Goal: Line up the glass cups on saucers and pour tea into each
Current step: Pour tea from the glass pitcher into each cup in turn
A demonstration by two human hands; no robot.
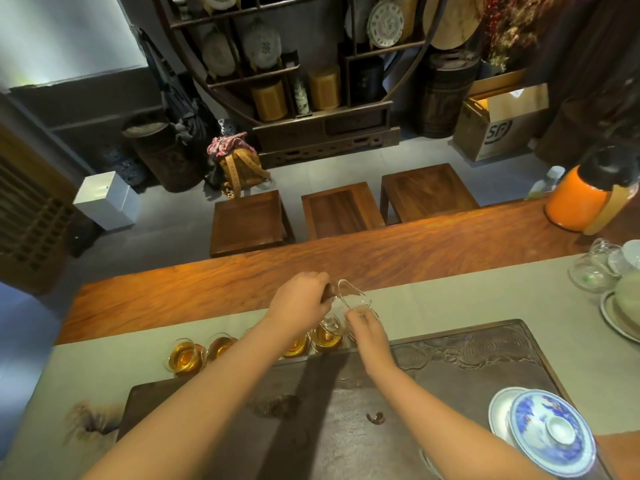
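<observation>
A row of small glass cups with amber tea stands on saucers along the far edge of the dark tea tray [450, 382]; the leftmost cup [183, 356] and a cup at the right [325, 337] are plain to see, others sit behind my left forearm. My left hand [301, 301] grips the wooden handle of a clear glass pitcher [351, 294], tilted over the right end of the row. My right hand [363, 327] touches the pitcher's underside and partly hides the rightmost cup. Whether tea is flowing I cannot tell.
A blue-and-white lidded gaiwan [550, 431] on its saucer sits at the tray's near right. Spare glassware [595, 268] and an orange thermos [581, 199] stand at the far right of the wooden table. Three wooden stools [339, 209] line the far side.
</observation>
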